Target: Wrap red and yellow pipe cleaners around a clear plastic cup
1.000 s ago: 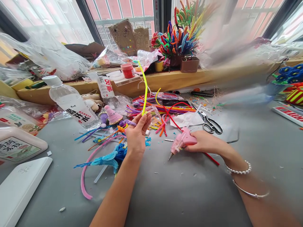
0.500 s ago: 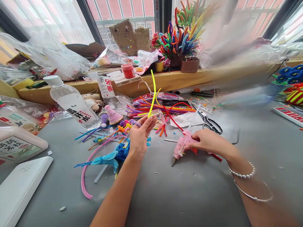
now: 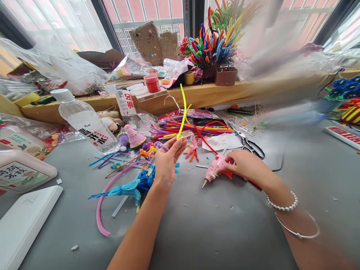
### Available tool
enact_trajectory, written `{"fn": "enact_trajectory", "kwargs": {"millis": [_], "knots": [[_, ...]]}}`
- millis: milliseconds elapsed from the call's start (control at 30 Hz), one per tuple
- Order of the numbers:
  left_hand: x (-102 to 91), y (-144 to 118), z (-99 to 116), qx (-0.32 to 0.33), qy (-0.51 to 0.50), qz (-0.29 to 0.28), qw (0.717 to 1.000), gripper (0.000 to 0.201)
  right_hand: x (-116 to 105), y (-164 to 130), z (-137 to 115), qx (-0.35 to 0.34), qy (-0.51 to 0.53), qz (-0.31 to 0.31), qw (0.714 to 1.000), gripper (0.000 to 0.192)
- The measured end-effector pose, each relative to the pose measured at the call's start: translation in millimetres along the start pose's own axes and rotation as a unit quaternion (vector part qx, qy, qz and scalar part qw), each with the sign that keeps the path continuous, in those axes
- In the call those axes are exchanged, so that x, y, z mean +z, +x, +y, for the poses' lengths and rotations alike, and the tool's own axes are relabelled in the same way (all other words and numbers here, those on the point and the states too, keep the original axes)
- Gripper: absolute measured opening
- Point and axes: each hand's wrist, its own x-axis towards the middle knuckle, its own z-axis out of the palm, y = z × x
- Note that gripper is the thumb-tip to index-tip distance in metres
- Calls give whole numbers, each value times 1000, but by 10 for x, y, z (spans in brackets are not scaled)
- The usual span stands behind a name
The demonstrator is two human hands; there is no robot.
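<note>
Upright between the fingertips of my left hand [image 3: 168,159] is a bright yellow pipe cleaner [image 3: 184,108], gently bent. To the right, my right hand [image 3: 242,163] has its fingers curled at the handle of a pink hot glue gun [image 3: 215,168]. The gun is low at the table, its metal nozzle pointing towards me and to the left. Its handle is partly hidden by my hand. Behind the gun, a red pipe cleaner [image 3: 206,140] slants across the table. Light-blue pipe cleaner petals [image 3: 126,191] lie left of my left wrist.
Scissors [image 3: 250,144] lie behind my right hand. Bundled pipe cleaners [image 3: 174,125] stretch across the back. A water bottle [image 3: 86,122] leans at the left, near a white power bank [image 3: 33,221]. The wooden ledge [image 3: 253,90] carries a brown pot [image 3: 225,77] and other craft supplies.
My right hand and the glue gun have shifted slightly away from me, and the gun has tilted lower. The left hand keeps the yellow pipe cleaner almost in place.
</note>
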Motion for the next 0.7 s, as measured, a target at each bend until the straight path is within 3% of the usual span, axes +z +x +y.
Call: {"fn": "enact_trajectory", "kwargs": {"millis": [100, 167, 267, 400, 567, 700], "knots": [[3, -8, 5, -4, 2, -6, 1000, 17, 37, 42, 27, 6, 19, 24, 1000, 41], [9, -21, 3, -22, 13, -21, 999, 18, 56, 72, 53, 1, 38, 72, 997, 40], [20, -52, -17, -63, 49, -62, 995, 20, 63, 99, 84, -17, 75, 241, 968, 35], [37, -99, -49, -110, 93, -140, 980, 21, 32, 88, 89, -89, 93, 432, 892, 27], [52, -140, -43, -145, 130, -178, 965, 25, -7, 70, 60, -174, -32, 472, 864, 45], [46, -141, -38, -141, 154, -209, 955, 24, -4, 76, 64, -184, -82, 468, 860, 35]]}}
